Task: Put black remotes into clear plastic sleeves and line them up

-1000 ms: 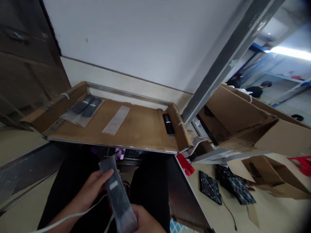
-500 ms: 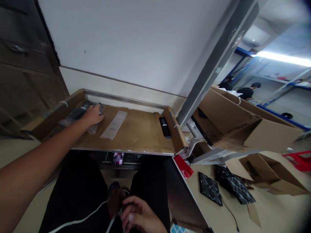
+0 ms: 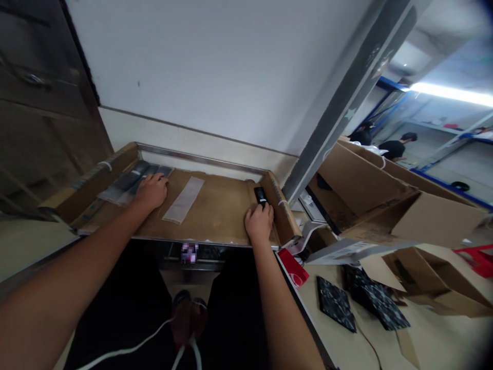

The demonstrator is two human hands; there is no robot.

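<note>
My left hand [image 3: 151, 191] lies palm down on plastic-sleeved dark remote controls [image 3: 129, 184], which sit side by side at the left of a tan cardboard sheet [image 3: 215, 213] on a steel-edged table. My right hand [image 3: 259, 223] is at the right end of the sheet. Its fingers cover the lower end of a black remote control [image 3: 261, 196], and I cannot tell whether they grip it. An empty clear plastic sleeve [image 3: 183, 200] lies flat between my hands.
Cardboard flaps [image 3: 283, 208] [image 3: 115, 174] rise at both sheet ends. A white cable [image 3: 131, 349] crosses my lap. Open cardboard boxes [image 3: 362, 190] and black patterned panels [image 3: 336, 303] stand to the right. Two people [image 3: 395, 148] work far off at the right.
My right hand has risen from my lap to the black remote control. My left hand has stayed on the sleeved remotes, shifting slightly right. The sleeved remotes lie flatter and more spread out.
</note>
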